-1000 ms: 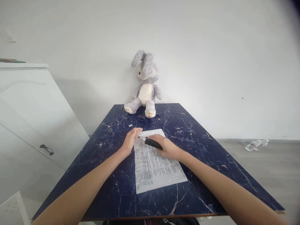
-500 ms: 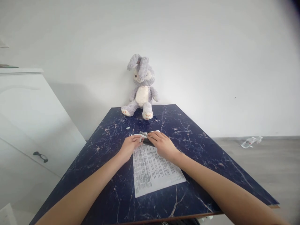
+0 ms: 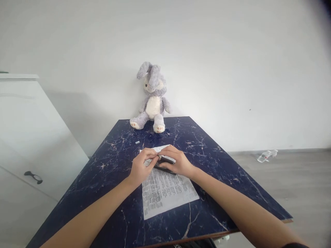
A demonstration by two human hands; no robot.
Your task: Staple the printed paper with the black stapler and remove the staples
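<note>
From where I stand: blk stapler-like tool [image 3: 168,160] sits btwn both hands, over upper part of printed sheet [image 3: 165,199], angled w/ its near end toward R. R hand [image 3: 182,164] is curled partway, fingers on far side, thumb on near side, gripping tool; tool lies under palm, projecting L past thumb. L hand [image 3: 141,167] is nearly closed, thumb + fingertips pinched at tool's L end, meeting R fingertips; can't tell if a small part is held there. Sheet lies flat on blue marble-pattern table [image 3: 219,206]. Small pale block [image 3: 137,142] lies beyond L hand, apart; plush rabbit [image 3: 153,106] sits at far edge, nr wall.
</note>
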